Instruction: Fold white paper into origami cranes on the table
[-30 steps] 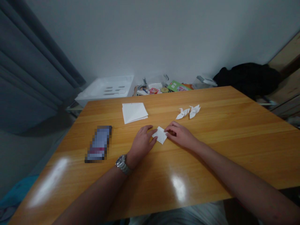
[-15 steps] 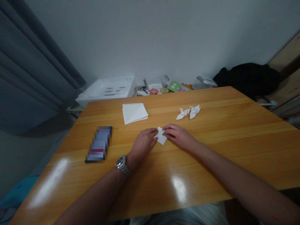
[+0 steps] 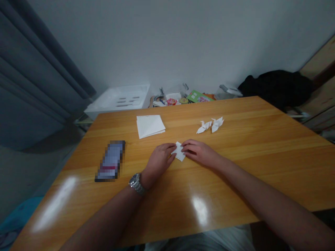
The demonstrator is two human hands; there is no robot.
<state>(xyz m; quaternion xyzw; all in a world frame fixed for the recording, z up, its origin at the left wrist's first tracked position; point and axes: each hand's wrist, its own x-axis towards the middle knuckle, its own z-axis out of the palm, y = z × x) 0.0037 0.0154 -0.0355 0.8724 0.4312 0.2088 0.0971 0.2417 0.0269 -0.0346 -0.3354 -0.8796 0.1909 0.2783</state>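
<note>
While both hands rest low on the wooden surface (image 3: 235, 167), a small folded white paper (image 3: 180, 152) lies flat between them. Left hand (image 3: 158, 161): fingers curled, tips pressing the paper's left edge; a metal watch (image 3: 136, 183) sits on that wrist. Right hand (image 3: 200, 152): fingers bent, tips pinning the paper's right edge. Neither hand lifts the paper. Beyond the right fingers, apart from them, lie two folded paper cranes (image 3: 210, 125). Beyond the left fingers lies a white notepad (image 3: 150, 125). Well to the left of the left fingers lies a phone (image 3: 110, 160), its screen blurred.
</note>
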